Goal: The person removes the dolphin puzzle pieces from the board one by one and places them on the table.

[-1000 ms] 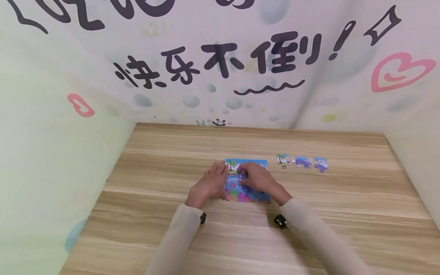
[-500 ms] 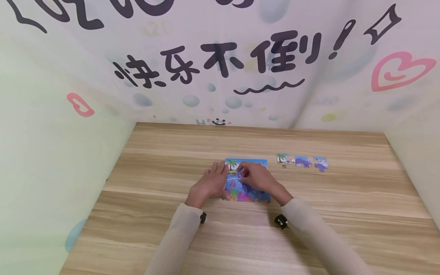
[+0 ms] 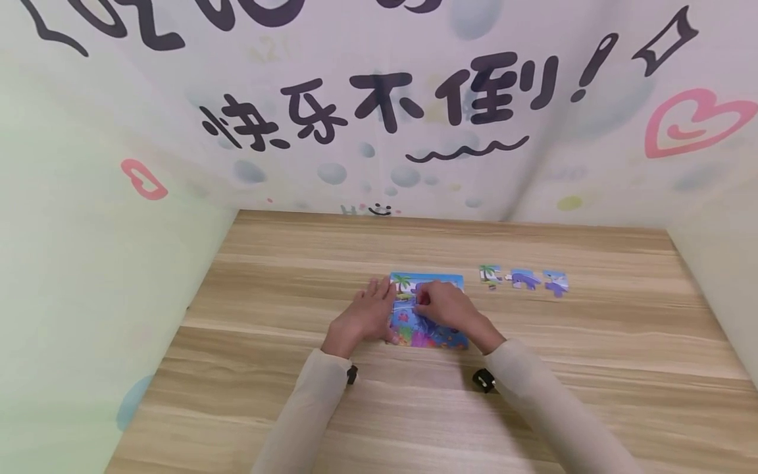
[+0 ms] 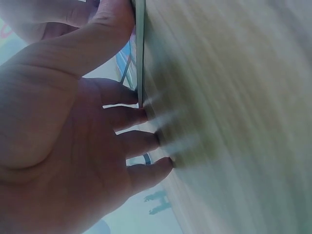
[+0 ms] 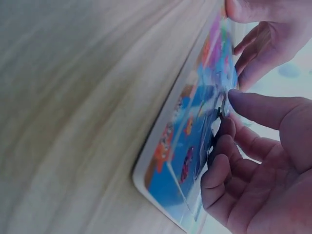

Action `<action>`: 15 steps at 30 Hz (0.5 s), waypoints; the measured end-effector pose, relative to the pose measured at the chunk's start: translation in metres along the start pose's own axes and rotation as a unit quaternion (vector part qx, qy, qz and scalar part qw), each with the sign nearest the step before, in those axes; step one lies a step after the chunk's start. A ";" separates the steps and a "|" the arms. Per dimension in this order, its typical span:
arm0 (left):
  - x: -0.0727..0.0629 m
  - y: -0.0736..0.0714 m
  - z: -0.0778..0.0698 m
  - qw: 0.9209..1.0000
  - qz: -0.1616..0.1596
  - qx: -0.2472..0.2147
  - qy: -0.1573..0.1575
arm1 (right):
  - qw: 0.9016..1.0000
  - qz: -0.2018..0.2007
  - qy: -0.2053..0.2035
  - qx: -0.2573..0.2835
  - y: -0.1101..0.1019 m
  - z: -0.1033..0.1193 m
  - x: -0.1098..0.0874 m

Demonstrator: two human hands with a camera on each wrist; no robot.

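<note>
Partly, a blue, rectangular sea-scene jigsaw (image 3: 407, 329) is hidden by the left hand (image 3: 372, 315), spread at nine o'clock, and right hand (image 3: 448, 307), pinching an indistinct piece (image 5: 224, 105).

the head camera looks forward and down from above the near side of the desk (image 3: 272, 276), well back, taking in the whole far edge, both far corners and the wall (image 3: 355, 172) behind. the left wrist camera sits close to the left hand (image 4: 83, 126), low and turned sideways, facing the far edge. the right wrist camera sits close to the right hand (image 5: 268, 183), facing across the puzzle board (image 3: 426, 276) toward the left hand. the head and right wrist views share both hands and the board.
</note>
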State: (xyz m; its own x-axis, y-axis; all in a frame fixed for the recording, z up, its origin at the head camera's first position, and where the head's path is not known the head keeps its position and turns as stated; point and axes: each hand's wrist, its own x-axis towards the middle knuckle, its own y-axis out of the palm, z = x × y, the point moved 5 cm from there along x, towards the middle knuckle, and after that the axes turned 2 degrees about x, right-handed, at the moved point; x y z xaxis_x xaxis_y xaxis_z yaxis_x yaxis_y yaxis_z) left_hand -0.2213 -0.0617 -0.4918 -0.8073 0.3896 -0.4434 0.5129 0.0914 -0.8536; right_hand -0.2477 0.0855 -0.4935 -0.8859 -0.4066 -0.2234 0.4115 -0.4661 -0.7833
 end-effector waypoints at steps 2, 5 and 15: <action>0.001 0.000 0.000 1.000 0.001 -0.003 -0.003 | 1.000 0.001 0.003 0.004 -0.001 0.000 -0.001; 0.001 0.000 0.000 1.000 0.002 -0.009 -0.006 | 1.000 -0.003 0.003 0.015 -0.002 0.000 -0.001; 0.001 0.000 0.000 1.000 0.001 -0.017 -0.009 | 0.999 -0.012 -0.014 0.048 -0.003 -0.001 0.000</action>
State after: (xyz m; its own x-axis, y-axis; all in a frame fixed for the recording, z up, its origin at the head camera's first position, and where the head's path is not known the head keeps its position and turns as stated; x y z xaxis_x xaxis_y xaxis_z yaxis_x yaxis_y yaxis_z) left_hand -0.2222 -0.0619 -0.4920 -0.8112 0.3736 -0.4498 0.5238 0.1225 -0.8430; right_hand -0.2489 0.0881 -0.4917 -0.8901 -0.4156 -0.1870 0.4092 -0.5482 -0.7294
